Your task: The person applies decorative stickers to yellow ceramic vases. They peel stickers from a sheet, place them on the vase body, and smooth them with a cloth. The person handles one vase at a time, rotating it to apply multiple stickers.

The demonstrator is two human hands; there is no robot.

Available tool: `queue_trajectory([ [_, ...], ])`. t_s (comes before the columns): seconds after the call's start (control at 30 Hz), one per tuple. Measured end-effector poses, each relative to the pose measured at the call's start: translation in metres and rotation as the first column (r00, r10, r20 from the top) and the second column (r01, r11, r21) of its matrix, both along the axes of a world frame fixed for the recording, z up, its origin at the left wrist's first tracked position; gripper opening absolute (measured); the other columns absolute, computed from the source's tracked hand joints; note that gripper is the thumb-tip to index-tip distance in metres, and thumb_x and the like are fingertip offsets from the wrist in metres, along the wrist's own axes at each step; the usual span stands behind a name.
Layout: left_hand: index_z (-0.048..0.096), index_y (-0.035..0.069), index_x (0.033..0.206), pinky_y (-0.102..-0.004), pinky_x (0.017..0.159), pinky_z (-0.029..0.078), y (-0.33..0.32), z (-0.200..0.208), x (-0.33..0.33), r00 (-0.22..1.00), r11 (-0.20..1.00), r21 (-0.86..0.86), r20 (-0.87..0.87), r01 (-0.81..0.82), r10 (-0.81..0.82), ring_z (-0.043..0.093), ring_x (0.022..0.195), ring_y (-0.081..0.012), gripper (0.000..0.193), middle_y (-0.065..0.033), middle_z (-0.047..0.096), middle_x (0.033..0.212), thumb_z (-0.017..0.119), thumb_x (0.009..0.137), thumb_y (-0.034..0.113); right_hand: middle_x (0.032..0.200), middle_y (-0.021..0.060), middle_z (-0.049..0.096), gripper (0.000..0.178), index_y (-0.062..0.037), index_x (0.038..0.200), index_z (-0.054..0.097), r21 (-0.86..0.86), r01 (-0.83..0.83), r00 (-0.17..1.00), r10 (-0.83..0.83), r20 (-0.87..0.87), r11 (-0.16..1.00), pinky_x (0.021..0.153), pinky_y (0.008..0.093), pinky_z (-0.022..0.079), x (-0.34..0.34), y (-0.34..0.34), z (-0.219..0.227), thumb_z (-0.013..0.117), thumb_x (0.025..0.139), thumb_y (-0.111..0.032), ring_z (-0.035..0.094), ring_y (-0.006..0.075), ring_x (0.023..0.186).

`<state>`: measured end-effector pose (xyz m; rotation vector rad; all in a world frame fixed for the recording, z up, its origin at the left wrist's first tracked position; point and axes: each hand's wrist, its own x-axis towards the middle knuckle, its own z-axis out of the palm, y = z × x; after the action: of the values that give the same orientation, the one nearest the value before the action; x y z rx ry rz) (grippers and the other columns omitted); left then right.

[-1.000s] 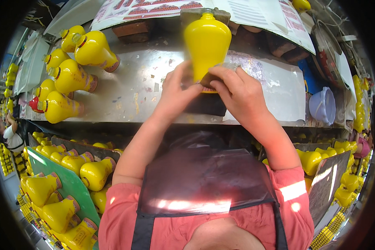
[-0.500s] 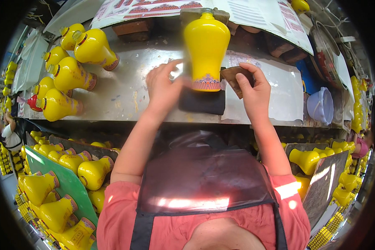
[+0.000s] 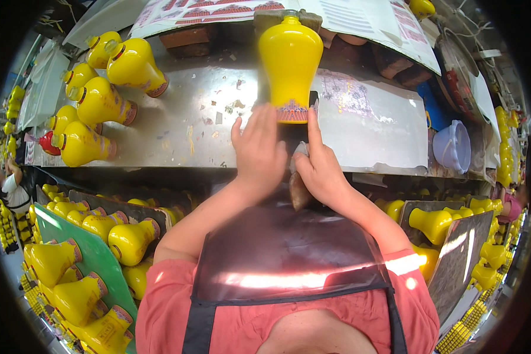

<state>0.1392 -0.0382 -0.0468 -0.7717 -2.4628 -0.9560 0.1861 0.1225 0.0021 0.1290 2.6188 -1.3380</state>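
In the middle of the bench a glossy yellow bottle [image 3: 290, 62] lies on its side, its clear neck pointing away from me on a grey-brown block [image 3: 265, 21]. A patterned blue and red band rings its base end. My left hand [image 3: 258, 147] is open, fingers stretched towards the base's left side, slightly blurred; contact is unclear. My right hand [image 3: 321, 162] stretches its index finger along the base's right edge. Its thumb and other fingers are shut on a brown flat scraper [image 3: 300, 192], with a crumpled greyish scrap [image 3: 301, 148] beside the thumb. The hands mostly hide the dark pad.
Several yellow bottles [image 3: 100, 103] and a small red bottle [image 3: 49, 143] lie at the left. A white sheet [image 3: 371, 127] covers the bench right of centre, beside a pale blue bucket [image 3: 452, 147]. Printed sheets [image 3: 218, 12] rest at the back; more yellow bottles [image 3: 133, 241] fill racks below.
Both hands have come together nearer me at the bottle's base. My right hand has turned the brown scraper down towards me and brought its index finger to the base. A greyish scrap now shows there.
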Motion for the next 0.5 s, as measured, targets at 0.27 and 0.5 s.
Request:
queue_trajectory([
  [0.27, 0.04, -0.003, 0.155, -0.0545, 0.121, 0.02, 0.0, -0.004, 0.003, 0.998, 0.999, 0.053, 0.067, -0.003, -0.001, 0.045, 0.146, -0.0376, 0.074, -0.0223, 0.052, 0.152, 0.064, 0.085, 0.006, 0.092, 0.0282, 0.068, 0.087, -0.002, 0.165, 0.014, -0.18, 0.058, 0.998, -0.058, 0.009, 0.982, 0.084, 0.0437, 0.054, -0.007, 0.01, 0.013, 0.054, 0.088, -0.007, 0.069, 0.0447, 0.088],
  [0.5, 0.04, -0.002, 0.155, -0.0548, 0.121, 0.02, 0.007, -0.007, 0.001, 0.998, 0.998, 0.058, 0.058, -0.019, 0.015, 0.044, 0.147, -0.0366, 0.075, -0.0216, 0.051, 0.153, 0.063, 0.083, 0.004, 0.08, 0.013, 0.058, 0.09, -0.0031, 0.166, 0.011, -0.142, 0.097, 0.995, -0.098, -0.002, 0.985, 0.072, 0.0325, 0.049, -0.009, -0.002, 0.003, 0.056, 0.088, -0.005, 0.056, 0.0246, 0.075],
])
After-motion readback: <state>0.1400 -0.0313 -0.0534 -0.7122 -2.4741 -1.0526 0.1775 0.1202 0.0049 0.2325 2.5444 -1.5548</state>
